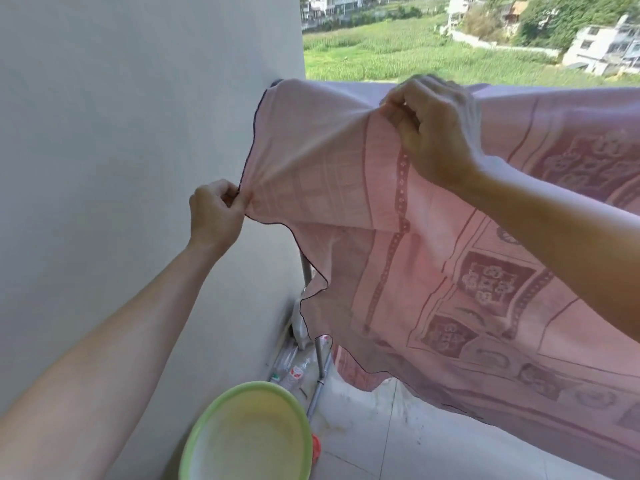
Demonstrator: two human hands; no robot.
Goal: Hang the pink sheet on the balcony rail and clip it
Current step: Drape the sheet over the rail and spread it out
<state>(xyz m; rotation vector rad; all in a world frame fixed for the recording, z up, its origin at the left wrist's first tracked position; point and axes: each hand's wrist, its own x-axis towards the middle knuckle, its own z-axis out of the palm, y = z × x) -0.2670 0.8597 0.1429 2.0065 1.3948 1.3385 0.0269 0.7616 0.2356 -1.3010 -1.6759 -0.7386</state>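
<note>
Your pink sheet (346, 174) is draped over the top of the balcony rail, and the rail is hidden under the cloth. The sheet hangs down on your side almost to the tiled floor (381, 438). It is light pink with a thin dark line sewn all along its wavy edge. It has darker pink stripes, rows of little dots and squares with flower shapes inside. The part near the wall (138, 98) is plain with faint checks. Your left hand (214, 213) pinches the dark edge of the sheet between thumb and fingers, close to the white wall. Your right hand (433, 129) is higher up, near the top of the rail, with its fingers curled tight on a bunch of the cloth. The cloth between your two hands is pulled into long folds. Below, a metal post (306, 271) shows by the sheet's edge. A green basin (249, 438) sits on the floor, with some plastic bottles (294, 370) just behind it.
</note>
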